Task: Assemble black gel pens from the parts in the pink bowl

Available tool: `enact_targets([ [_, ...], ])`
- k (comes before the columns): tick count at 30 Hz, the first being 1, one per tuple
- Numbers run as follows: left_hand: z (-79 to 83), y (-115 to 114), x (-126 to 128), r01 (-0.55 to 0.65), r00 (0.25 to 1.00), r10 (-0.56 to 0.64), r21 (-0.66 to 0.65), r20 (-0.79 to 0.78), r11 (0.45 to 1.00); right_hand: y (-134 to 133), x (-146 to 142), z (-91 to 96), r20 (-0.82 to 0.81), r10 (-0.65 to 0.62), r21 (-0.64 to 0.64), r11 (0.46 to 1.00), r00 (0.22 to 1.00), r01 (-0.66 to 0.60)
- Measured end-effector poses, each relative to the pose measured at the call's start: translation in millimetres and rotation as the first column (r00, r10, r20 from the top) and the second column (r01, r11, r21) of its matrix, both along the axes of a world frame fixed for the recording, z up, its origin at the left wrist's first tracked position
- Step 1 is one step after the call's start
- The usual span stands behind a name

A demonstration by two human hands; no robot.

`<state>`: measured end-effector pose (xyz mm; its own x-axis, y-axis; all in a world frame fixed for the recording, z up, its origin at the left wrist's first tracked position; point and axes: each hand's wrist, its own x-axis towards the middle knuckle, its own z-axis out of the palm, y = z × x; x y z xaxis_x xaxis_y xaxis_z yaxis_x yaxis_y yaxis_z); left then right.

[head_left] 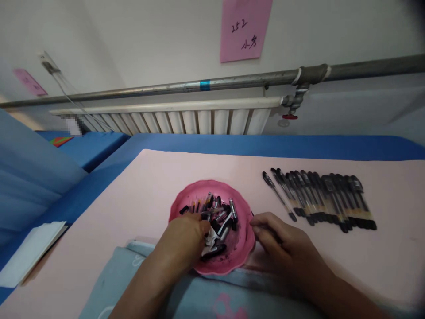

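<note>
Radiator [187, 120] beyond pink tabletop [133, 199]; left hand [186, 235] in bowl [241, 248], right hand [282, 239] beside; grips unclear.

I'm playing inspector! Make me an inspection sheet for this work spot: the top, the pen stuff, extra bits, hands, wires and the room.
Surface: pink sheet over a blue surface.
Job's things: pink bowl with mixed pen parts inside; row of pens with black ends to its right.
Clutter: light blue cloth at the bowl's near side; papers at left.
Left hand: in the bowl among the parts; grip hidden.
Right hand: fingertips at the bowl's right rim; grip unclear.
Cables: white cable from a wall socket.
Surroundings: radiator, metal pipe, red valve handle, pink note on the wall.
</note>
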<state>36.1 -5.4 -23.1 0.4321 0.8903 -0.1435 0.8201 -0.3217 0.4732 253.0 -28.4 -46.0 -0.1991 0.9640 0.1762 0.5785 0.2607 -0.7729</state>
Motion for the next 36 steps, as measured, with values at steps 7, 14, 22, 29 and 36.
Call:
enact_targets([
  [7,-2.9,7,10,-0.056,0.998,0.056,-0.019,-0.022,0.998,-1,-2,-2.2,0.029,-0.019,0.021,1.000,0.999,0.018],
  [14,0.5,15,17,-0.207,0.964,0.222,0.112,-0.145,0.972,-2,-2,-3.3,0.004,0.003,0.029,1.000,1.000,-0.003],
  [22,-2.0,-7,16,-0.086,0.990,0.086,0.005,-0.114,0.996,-2,-3,-4.4,-0.008,0.011,0.001,1.000,1.000,-0.011],
  [29,-4.5,14,33,-0.105,0.937,0.121,0.068,-0.328,0.992,-2,-4,-6.3,-0.025,-0.009,0.021,1.000,1.000,0.010],
  [36,14.2,-2,22,-0.036,0.881,-0.023,-0.116,-0.472,0.993,-1,-4,-5.9,-0.020,0.014,0.000,1.000,1.000,-0.014],
])
